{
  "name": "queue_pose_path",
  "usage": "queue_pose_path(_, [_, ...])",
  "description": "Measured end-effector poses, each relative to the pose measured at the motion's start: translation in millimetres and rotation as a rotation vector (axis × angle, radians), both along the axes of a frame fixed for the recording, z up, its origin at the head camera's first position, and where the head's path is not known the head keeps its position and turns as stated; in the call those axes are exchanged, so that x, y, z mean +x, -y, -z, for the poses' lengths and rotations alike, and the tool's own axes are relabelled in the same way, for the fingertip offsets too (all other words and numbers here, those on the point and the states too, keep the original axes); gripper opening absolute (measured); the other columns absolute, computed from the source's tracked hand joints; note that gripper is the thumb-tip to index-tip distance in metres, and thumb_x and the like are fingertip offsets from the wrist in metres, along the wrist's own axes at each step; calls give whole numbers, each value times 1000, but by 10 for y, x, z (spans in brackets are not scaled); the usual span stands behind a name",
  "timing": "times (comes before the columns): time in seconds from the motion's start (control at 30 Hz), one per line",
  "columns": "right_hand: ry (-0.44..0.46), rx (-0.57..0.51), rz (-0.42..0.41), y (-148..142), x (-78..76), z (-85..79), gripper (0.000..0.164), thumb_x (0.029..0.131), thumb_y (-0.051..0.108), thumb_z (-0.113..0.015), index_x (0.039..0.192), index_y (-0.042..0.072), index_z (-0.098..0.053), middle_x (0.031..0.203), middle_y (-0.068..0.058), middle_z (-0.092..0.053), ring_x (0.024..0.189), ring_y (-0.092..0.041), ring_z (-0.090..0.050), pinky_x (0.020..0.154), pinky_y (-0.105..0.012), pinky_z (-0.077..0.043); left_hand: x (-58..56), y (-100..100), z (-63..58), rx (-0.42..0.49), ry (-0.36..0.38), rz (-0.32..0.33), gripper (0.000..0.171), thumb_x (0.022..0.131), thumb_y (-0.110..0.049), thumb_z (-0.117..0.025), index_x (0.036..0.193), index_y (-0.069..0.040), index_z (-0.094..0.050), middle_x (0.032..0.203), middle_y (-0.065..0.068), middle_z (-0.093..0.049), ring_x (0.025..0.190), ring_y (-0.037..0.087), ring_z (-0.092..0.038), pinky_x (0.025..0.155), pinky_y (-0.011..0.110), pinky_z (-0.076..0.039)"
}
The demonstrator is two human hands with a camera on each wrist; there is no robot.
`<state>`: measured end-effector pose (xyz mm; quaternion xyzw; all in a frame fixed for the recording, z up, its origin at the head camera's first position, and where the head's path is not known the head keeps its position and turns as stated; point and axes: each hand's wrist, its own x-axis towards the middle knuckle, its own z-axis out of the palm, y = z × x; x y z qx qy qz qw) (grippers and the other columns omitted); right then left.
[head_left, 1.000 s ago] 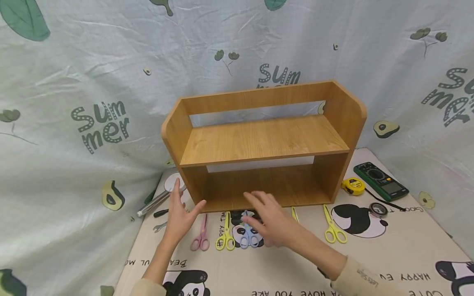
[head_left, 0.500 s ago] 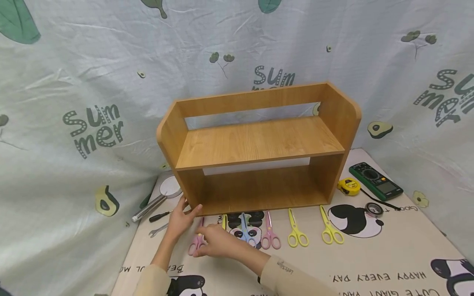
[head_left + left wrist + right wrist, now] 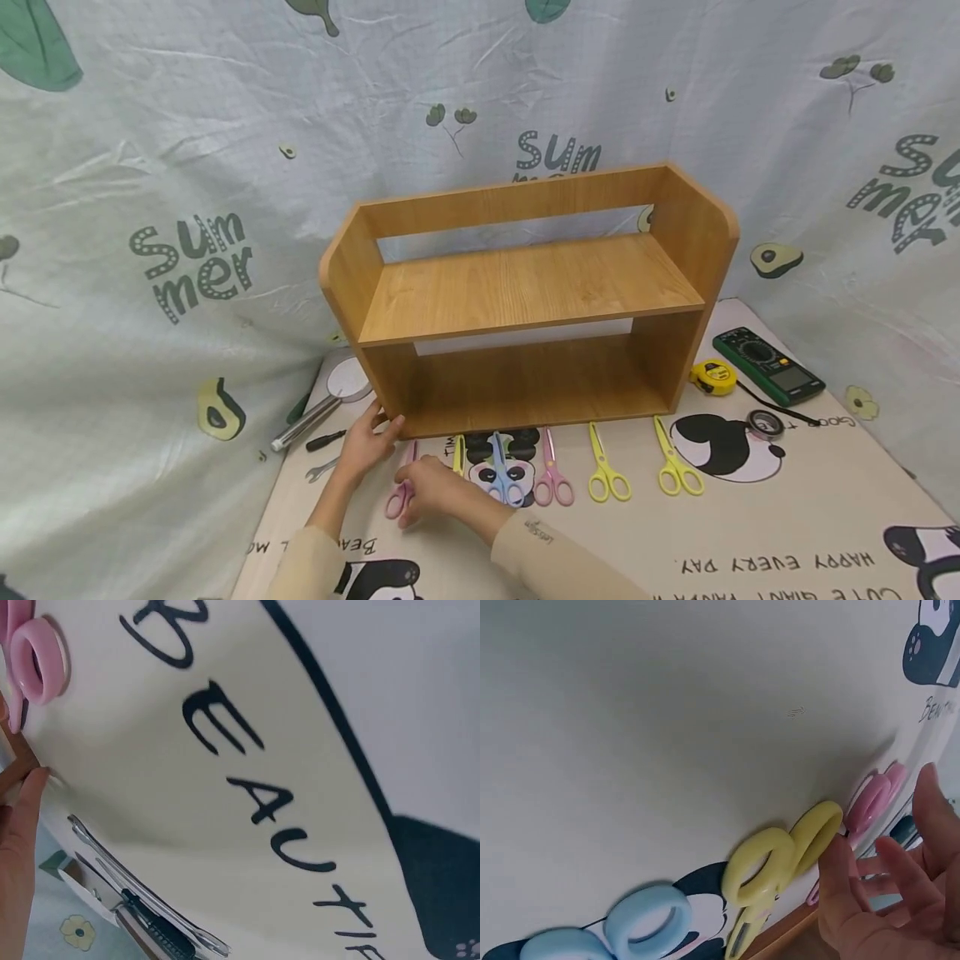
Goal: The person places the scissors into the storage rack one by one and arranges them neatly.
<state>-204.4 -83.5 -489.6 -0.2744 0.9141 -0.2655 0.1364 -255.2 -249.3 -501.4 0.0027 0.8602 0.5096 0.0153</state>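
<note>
A two-tier wooden shelf (image 3: pixel 525 287) stands on the panda-print cloth. My left hand (image 3: pixel 365 446) holds its lower left corner, thumb at the front edge and fingers along the side. In front of the shelf lies a row of scissors, handles towards me. My right hand (image 3: pixel 435 492) is beside the leftmost pink scissors (image 3: pixel 397 502), with nothing gripped. The right wrist view shows its fingers spread near those pink handles and by a yellow pair of scissors (image 3: pixel 789 859). Further right are blue scissors (image 3: pixel 498 458), another pink pair (image 3: pixel 550 467) and two yellow pairs (image 3: pixel 598 454).
Left of the shelf lie a magnifying glass (image 3: pixel 348 379), a black-handled screwdriver (image 3: pixel 325 440) and a wrench (image 3: pixel 322 469). On its right are a yellow tape measure (image 3: pixel 712 377), a green multimeter (image 3: pixel 768 365) and a small black tape roll (image 3: pixel 765 423). A printed cloth hangs behind.
My left hand has moved from beside the shelf onto its lower left corner. The right hand has swept leftwards and down, from the blue scissors to the leftmost pink pair.
</note>
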Motion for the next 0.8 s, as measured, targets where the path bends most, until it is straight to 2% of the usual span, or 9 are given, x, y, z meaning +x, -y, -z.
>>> queue_pose_path(0.13, [-43,17,3,47,5,14,46,71,21,-96,113,11,-78,100,1,-77,96,-13,-62,88,-23,-49,4,16,17,-35,2,-8,66,104,-18,-64,161,-4,-34,147,37,-52,120,48,-68,81,43,-65])
queue_pose_path(0.3, [-86,52,18,107,28,24,33,69,18,-96,97,12,-79,81,2,-69,82,-15,-56,74,-24,-44,-13,21,37,-44,16,-16,64,103,-19,-65,159,-5,-37,144,36,-56,118,43,-69,80,40,-65])
queue_pose_path(0.43, [-122,102,42,147,33,49,28,68,15,-96,88,15,-76,77,1,-64,78,-18,-55,67,-26,-40,-24,30,56,-47,16,-15,62,103,-18,-66,158,-5,-40,143,35,-58,119,41,-69,80,39,-65])
queue_pose_path(0.57, [-136,137,46,180,26,76,25,70,13,-93,87,18,-75,80,2,-64,78,-17,-56,69,-26,-42,-14,26,43,-52,16,-8,60,102,-19,-67,155,-3,-44,141,35,-59,117,40,-70,79,39,-65])
queue_pose_path(0.8, [-135,127,35,207,-11,81,23,71,8,-90,87,16,-75,76,2,-61,72,-14,-50,67,-24,-41,-43,36,9,-58,34,-12,55,102,-18,-67,150,0,-48,140,34,-60,119,41,-69,80,38,-65])
